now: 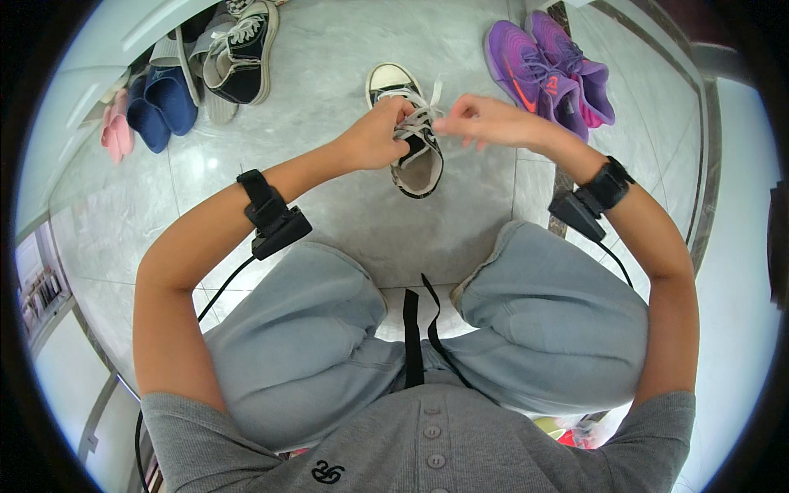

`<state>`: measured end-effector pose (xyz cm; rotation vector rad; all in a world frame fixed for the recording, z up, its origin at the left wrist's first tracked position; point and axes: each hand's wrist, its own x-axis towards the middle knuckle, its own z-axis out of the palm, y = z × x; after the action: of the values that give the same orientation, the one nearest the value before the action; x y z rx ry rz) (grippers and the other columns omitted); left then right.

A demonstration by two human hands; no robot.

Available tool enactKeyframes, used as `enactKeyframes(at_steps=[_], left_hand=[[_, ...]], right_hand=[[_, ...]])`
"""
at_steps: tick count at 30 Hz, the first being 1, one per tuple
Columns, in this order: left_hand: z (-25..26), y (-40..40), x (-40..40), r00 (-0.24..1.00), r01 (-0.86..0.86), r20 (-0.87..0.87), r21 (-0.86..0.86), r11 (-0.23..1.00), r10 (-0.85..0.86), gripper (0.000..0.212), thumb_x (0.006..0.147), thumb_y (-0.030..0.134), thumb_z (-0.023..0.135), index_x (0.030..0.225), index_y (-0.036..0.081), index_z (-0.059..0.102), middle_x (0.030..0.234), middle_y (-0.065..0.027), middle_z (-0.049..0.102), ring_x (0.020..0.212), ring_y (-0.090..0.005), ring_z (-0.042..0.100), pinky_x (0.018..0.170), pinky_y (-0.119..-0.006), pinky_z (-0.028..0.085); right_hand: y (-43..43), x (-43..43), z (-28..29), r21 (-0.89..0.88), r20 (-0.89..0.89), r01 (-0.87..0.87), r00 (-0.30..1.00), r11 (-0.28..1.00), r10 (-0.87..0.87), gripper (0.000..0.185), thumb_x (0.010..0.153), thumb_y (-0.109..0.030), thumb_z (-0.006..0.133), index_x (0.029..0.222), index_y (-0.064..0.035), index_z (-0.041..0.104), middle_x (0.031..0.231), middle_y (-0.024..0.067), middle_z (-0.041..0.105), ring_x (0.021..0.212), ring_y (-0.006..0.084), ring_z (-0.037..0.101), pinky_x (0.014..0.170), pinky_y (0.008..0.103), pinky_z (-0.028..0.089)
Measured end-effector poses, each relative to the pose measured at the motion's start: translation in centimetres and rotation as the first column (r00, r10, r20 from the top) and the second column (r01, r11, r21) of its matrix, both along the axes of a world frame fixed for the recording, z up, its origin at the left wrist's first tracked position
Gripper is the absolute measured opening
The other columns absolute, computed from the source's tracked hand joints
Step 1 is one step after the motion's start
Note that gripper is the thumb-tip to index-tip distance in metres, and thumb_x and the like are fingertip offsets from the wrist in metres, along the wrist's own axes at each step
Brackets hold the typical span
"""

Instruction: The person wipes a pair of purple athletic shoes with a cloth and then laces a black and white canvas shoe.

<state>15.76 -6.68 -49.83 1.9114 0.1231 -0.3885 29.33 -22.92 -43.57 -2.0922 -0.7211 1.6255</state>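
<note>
A black canvas sneaker [419, 151] with a white toe cap sits on the floor before me, its toe pointing away. White shoelaces [418, 117] cross its front, and a loose lace end sticks up on the right side. My left hand [382, 132] grips the sneaker's left side by the lacing, its fingers covering part of the upper. To the right, my right hand [484, 120] hovers with slightly blurred fingers, one fingertip right by the laces. Whether it pinches a lace is unclear.
The matching black sneaker [237, 58] stands at upper left beside blue clogs [163, 105], pink slippers [117, 126] and other footwear. Purple sports shoes [542, 77] are at upper right. Glossy grey tiles [333, 203] form the floor. Cables run from black wrist straps on both arms.
</note>
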Motion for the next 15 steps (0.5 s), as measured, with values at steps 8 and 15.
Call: enactKeyframes(at_steps=[8, 15], left_hand=[[2.6, 2.0, 3.4, 0.98, -0.038, 0.194, 0.013, 0.999, 0.035, 0.065, 0.067, -0.004, 0.051, 0.128, 0.013, 0.035, 0.095, -0.0049, 0.041, 0.07, -0.0099, 0.048, 0.062, -0.021, 0.041], [3.1, 1.6, 8.2, 0.969, -0.22, 0.084, -0.151, 0.964, 0.234, 0.049, 0.076, 0.026, 0.062, 0.116, 0.004, 0.044, 0.105, -0.0103, 0.05, 0.075, -0.0148, 0.056, 0.066, -0.027, 0.046]], right_hand=[[0.3, 0.7, -1.4, 0.069, 0.228, -0.095, 0.971, 0.993, 0.077, 0.036, 0.076, -0.025, 0.05, 0.097, 0.0042, 0.055, 0.084, 0.0191, 0.061, 0.07, 0.0225, 0.063, 0.066, 0.0328, 0.049], [-2.6, 6.5, -0.9, 0.103, 0.004, 0.1, 0.995, 0.99, -0.101, 0.028, 0.079, -0.023, 0.049, 0.095, -0.0011, 0.056, 0.082, 0.0074, 0.062, 0.063, 0.0151, 0.062, 0.055, 0.0245, 0.046]])
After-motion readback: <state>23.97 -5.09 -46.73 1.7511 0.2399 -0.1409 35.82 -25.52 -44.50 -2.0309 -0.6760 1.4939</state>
